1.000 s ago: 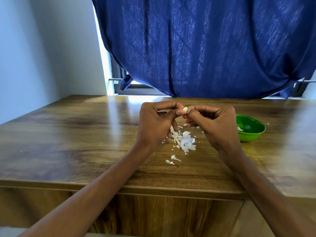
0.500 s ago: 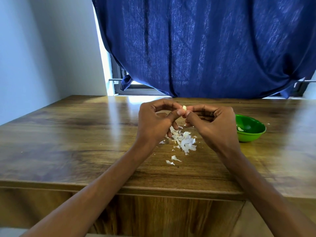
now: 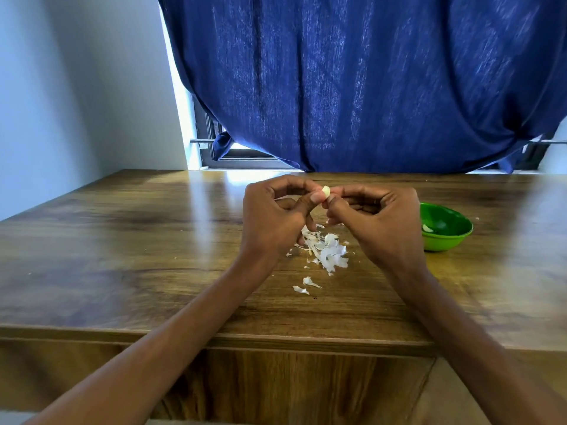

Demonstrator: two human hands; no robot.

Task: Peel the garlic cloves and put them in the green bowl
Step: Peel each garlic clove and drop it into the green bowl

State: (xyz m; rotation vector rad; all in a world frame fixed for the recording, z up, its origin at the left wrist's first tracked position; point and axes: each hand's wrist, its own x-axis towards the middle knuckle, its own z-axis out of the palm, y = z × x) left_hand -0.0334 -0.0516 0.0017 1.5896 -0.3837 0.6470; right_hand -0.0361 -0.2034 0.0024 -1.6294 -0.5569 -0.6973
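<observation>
Wooden counter [image 3: 122, 271]: carries all items.
White skins [image 3: 329, 256]: loose heap beneath both hands.
Garlic clove [image 3: 325, 190]: pinched between left hand [image 3: 273, 216] and right hand [image 3: 380, 222], above the counter.
Technique: steady one end, strip skin with the opposite thumbnail.
Green bowl [image 3: 445, 240]: right of the hands; already holds a pale piece.

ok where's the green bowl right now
In the head view the green bowl sits on the wooden table, just right of the right hand.
</observation>
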